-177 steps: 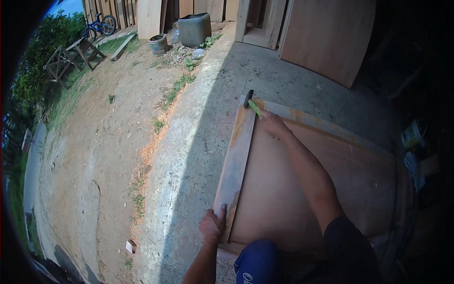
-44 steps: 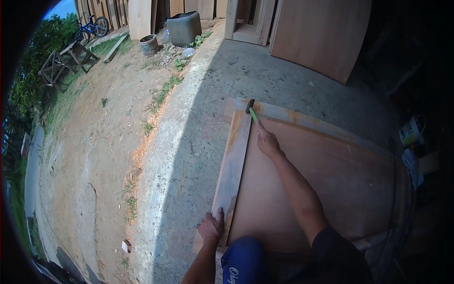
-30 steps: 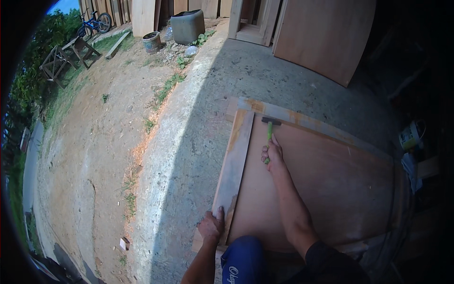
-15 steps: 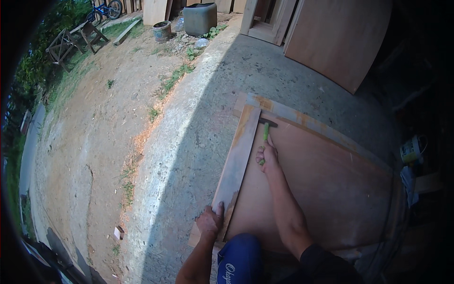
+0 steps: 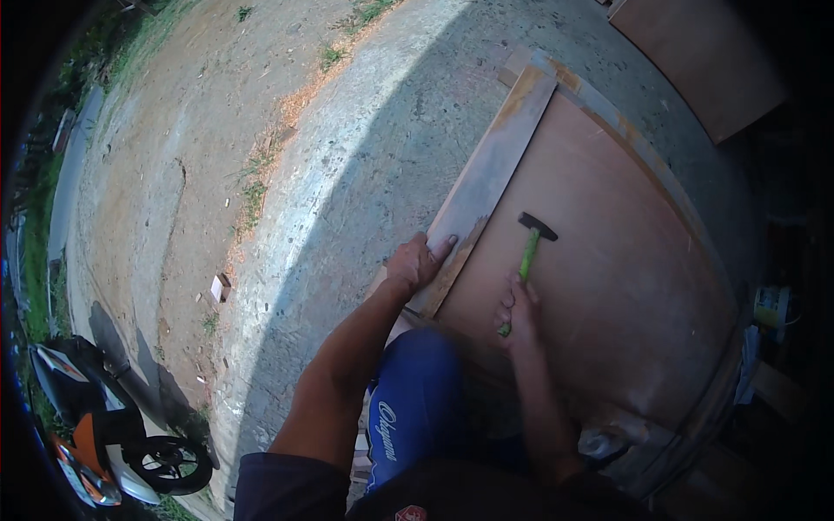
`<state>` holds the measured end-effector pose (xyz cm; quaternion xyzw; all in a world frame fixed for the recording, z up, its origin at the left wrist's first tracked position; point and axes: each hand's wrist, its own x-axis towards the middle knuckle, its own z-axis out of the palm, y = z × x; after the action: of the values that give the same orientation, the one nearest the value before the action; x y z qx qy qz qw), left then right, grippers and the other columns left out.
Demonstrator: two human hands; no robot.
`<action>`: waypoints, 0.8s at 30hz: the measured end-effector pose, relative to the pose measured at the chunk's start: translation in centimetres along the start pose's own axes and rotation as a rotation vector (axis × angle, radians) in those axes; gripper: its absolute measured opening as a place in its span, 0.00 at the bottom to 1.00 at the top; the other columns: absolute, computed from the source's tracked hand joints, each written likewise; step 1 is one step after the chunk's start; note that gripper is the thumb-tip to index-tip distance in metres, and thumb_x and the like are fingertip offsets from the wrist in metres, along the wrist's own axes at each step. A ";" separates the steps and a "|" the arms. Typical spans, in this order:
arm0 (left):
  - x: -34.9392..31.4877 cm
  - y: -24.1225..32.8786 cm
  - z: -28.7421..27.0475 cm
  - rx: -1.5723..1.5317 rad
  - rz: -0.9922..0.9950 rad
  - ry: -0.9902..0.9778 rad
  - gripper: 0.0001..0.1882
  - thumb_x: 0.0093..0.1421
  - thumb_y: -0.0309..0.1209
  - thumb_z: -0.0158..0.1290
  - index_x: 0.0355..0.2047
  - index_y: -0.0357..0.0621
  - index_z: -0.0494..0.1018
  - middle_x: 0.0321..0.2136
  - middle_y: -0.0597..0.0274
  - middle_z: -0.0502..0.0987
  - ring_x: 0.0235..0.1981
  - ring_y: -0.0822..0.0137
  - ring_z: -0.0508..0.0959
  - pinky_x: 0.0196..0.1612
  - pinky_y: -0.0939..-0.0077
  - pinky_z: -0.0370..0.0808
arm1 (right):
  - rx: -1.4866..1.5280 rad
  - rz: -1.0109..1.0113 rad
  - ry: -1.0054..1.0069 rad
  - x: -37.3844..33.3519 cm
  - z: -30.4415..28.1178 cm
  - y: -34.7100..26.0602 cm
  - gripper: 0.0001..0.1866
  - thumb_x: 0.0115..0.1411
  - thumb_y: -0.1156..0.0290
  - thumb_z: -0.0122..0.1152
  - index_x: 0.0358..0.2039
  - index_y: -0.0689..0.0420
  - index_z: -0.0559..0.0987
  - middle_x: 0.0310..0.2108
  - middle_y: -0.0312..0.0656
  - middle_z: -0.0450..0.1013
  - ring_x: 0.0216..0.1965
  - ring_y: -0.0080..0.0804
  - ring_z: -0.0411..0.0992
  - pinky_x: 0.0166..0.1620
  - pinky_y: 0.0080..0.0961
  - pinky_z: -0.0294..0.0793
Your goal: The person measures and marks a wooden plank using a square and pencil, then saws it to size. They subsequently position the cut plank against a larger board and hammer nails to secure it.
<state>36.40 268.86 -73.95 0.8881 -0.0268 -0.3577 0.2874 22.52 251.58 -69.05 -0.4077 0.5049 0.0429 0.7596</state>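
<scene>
My right hand (image 5: 519,313) is wrapped round the green handle of a hammer (image 5: 529,252), whose dark head shows above a reddish-brown plywood panel (image 5: 608,252). Whether the hammer touches the panel I cannot tell. Along the panel's left side runs a wooden frame board (image 5: 499,161), greyish with brown stains. My left hand (image 5: 417,262) grips the near part of this board's outer edge, thumb on top and fingers hidden over the side. Across the far side of the panel lies another stained frame board (image 5: 608,108).
My knee in blue trousers (image 5: 417,391) is at the panel's near edge. A plywood sheet (image 5: 695,61) stands at the far right. Concrete floor (image 5: 382,182) meets dirt ground on the left, where a motorcycle (image 5: 113,425) is parked. A bucket (image 5: 771,306) sits at the right.
My right hand has drawn the hammer back from the far corner of the frame toward me. The view has tilted down, bringing the motorcycle in. My left hand stays on the board.
</scene>
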 end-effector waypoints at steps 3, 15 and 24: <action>0.9 -1.7 -0.2 -0.034 0.096 -0.031 0.46 0.61 0.70 0.46 0.46 0.30 0.73 0.41 0.31 0.79 0.48 0.37 0.79 0.52 0.52 0.75 | 0.044 0.051 0.005 -6.1 -2.1 5.4 0.10 0.74 0.56 0.49 0.44 0.47 0.70 0.21 0.28 0.60 0.13 0.17 0.55 0.15 0.20 0.57; 1.8 -2.1 -1.5 -0.111 0.374 -0.247 0.57 0.55 0.76 0.48 0.51 0.22 0.70 0.45 0.31 0.78 0.52 0.42 0.79 0.54 0.56 0.74 | 0.241 0.244 -0.153 -10.8 -1.3 9.5 0.10 0.75 0.57 0.47 0.39 0.47 0.69 0.19 0.28 0.60 0.14 0.20 0.57 0.17 0.22 0.58; 2.7 -2.8 0.0 -0.063 0.288 -0.141 0.59 0.54 0.77 0.49 0.55 0.23 0.64 0.48 0.27 0.75 0.54 0.38 0.77 0.56 0.54 0.73 | 0.270 0.297 -0.246 -11.5 -0.7 9.4 0.10 0.74 0.58 0.48 0.35 0.48 0.69 0.18 0.28 0.60 0.14 0.21 0.57 0.20 0.20 0.56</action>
<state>37.93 270.51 -77.14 0.8383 -0.1627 -0.3750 0.3607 11.92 261.30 -65.34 -0.2153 0.4641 0.1359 0.8484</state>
